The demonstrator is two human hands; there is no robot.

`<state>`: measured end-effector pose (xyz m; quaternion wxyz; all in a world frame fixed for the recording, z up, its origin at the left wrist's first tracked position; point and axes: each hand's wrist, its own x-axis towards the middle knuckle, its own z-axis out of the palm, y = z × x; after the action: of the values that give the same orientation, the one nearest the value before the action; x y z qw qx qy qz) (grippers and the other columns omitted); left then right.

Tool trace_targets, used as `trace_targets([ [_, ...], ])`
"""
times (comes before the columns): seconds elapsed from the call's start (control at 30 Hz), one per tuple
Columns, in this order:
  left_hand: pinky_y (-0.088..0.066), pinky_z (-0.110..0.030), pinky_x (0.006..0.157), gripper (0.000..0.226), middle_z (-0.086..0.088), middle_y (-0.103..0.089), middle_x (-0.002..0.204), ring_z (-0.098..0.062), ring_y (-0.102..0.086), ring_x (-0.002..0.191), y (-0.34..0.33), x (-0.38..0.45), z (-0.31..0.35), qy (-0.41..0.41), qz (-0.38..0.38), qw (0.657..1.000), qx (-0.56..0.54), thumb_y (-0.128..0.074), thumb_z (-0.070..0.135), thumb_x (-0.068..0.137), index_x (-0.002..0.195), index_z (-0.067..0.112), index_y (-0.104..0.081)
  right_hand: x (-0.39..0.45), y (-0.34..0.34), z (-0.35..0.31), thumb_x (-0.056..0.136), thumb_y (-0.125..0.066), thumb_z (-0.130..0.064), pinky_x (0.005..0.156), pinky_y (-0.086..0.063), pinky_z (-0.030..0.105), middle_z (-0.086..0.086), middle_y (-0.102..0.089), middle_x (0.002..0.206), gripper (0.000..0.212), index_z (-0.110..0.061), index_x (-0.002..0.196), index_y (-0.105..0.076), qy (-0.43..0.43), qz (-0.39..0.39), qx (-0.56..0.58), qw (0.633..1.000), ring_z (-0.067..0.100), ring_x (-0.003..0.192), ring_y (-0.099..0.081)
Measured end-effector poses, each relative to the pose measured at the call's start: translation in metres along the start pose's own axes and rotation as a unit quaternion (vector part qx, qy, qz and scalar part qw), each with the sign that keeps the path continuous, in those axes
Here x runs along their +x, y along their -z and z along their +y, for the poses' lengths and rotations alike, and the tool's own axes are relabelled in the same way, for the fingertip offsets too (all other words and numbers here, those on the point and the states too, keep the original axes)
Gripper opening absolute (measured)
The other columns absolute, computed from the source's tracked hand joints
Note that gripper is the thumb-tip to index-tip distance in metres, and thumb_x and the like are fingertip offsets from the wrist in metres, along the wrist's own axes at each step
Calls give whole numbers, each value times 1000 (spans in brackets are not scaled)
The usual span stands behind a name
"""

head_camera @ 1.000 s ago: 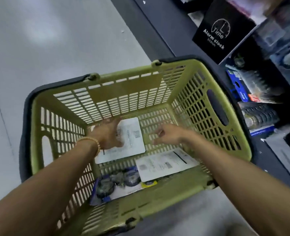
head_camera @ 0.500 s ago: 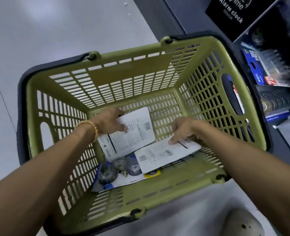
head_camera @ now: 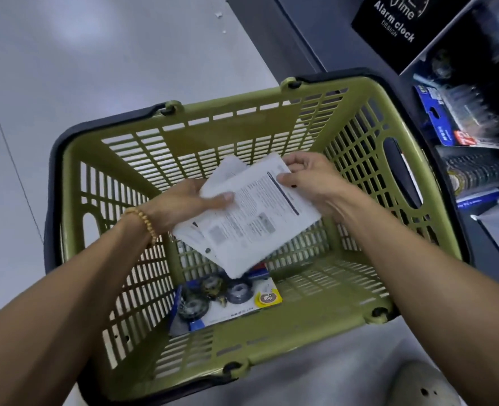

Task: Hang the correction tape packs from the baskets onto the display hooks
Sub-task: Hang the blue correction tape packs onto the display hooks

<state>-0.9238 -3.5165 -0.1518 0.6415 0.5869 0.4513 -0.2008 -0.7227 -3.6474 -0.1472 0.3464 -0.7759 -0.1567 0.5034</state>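
Green basket (head_camera: 368,159) on grey floor (head_camera: 95,68), dark shelf (head_camera: 476,127) to its right. Two white-backed packs (head_camera: 251,218) held stacked above basket, printed backs up. Left hand (head_camera: 183,205) grips their left edge, thumb on top; right hand (head_camera: 306,177) pinches far corner. Third pack (head_camera: 227,300) face-up on basket bottom.

Black alarm clock box (head_camera: 394,27) on the dark shelf (head_camera: 306,36) — pale grey floor (head_camera: 81,68) beside it.

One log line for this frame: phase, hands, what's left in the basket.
phase: lifting packs | left hand and right hand: holding white packs over green basket | left inside: one pack face-up
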Motion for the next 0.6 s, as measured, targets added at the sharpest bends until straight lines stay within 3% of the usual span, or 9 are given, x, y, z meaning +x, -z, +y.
trace_targets([
  [0.07, -62, -48, 81, 56, -5, -79, 99, -22, -77, 87, 1, -4, 0, -11, 2, 999, 43, -82, 31, 71, 121, 18, -58, 4, -12, -8, 92, -68, -2, 70, -63, 38, 4, -76, 98, 15, -16, 97, -65, 23, 24, 22, 999, 21, 81, -76],
  [0.17, -62, -31, 61, 41, -1, -75, 94, -13, -76, 74, 5, -12, -1, -30, 89, 991, 99, -81, 21, 80, 112, 23, -55, 5, -24, -9, 93, -71, -14, 64, -54, 25, -1, -68, 90, 11, -17, 98, -61, 55, 96, -3, 994, 11, 74, -65],
  [0.23, -58, -27, 56, 44, 4, -69, 92, -10, -72, 71, 8, -17, -5, -37, 163, 974, 150, -80, 23, 82, 113, 27, -49, -2, -25, 4, 98, -64, -24, 61, -49, 23, -4, -61, 78, 14, -19, 85, -59, 43, 105, -86, 990, 8, 64, -56],
  [0.3, -59, -32, 64, 56, 3, -67, 99, -14, -69, 75, 10, -19, -11, -34, 193, 965, 176, -82, 25, 80, 124, 26, -47, -12, -26, 22, 98, -62, -33, 65, -53, 28, 2, -61, 76, 26, -17, 78, -58, -21, 7, -175, 984, 13, 63, -54],
  [0.4, -58, -34, 69, 60, -2, -69, 105, -17, -67, 77, 9, -17, -15, -13, 182, 968, 175, -83, 25, 79, 128, 20, -49, -23, -40, 46, 94, -67, -43, 74, -55, 31, 11, -74, 100, 33, -11, 92, -60, -159, -193, -281, 927, 17, 79, -65],
  [0.5, -57, -31, 61, 55, 1, -69, 97, -14, -69, 75, 13, -16, -17, -7, 166, 976, 139, -84, 21, 78, 123, 22, -52, -21, -55, 67, 89, -77, -23, 90, -58, 40, 10, -74, 83, 25, -5, 87, -61, -203, -252, -233, 917, 21, 82, -69],
  [0.6, -59, -33, 68, 55, -3, -72, 103, -18, -72, 82, 18, -14, -21, -3, 156, 982, 108, -85, 18, 76, 122, 20, -54, -19, -60, 76, 89, -68, 8, 79, -59, 37, 9, -70, 71, 15, -2, 87, -57, -224, -215, -120, 943, 19, 70, -68],
])
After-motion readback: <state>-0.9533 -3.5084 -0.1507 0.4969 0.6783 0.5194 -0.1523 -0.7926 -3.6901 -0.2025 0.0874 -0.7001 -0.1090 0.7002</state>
